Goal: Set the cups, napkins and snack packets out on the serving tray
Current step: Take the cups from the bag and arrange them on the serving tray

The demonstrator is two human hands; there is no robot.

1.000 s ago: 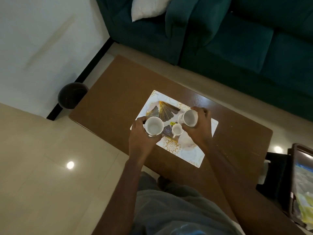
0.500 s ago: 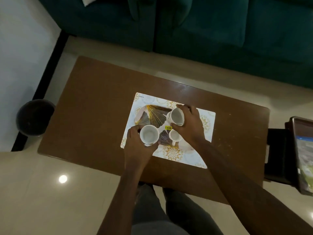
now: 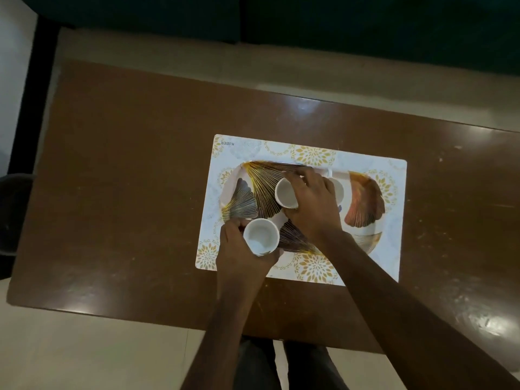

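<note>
Looking down through the head camera, I have the serving tray (image 3: pixel 244 201) in front of me, a rounded one printed with gold-veined fan leaves. It lies on a white placemat (image 3: pixel 394 220) patterned with gold flower rings, and the placemat lies flat on the brown table (image 3: pixel 126 178), well apart from the table's left edge. My left hand (image 3: pixel 239 257) grips the near cup (image 3: pixel 261 240), fingers and thumb curled round its wall. That cup is white, mouth up and bare inside, and sits at the tray's near-left corner, overlapping the tray's near edge. From this angle I cannot tell whether its base touches the tray or hangs just above it. My right hand (image 3: pixel 312 206) grips the far cup (image 3: pixel 286 192) from its right side, the fingers wrapped over it. This cup is tipped so that its mouth leans left, and it is over the middle of the tray, toward the far edge. Just right of it a third cup (image 3: pixel 337 190) shows only as a strip of white past my knuckles, close to the tray's far edge. A dark green sofa (image 3: pixel 337 23) runs beyond the table's far edge, and a dark bin (image 3: pixel 14 206) stands on the floor off its left edge.
</note>
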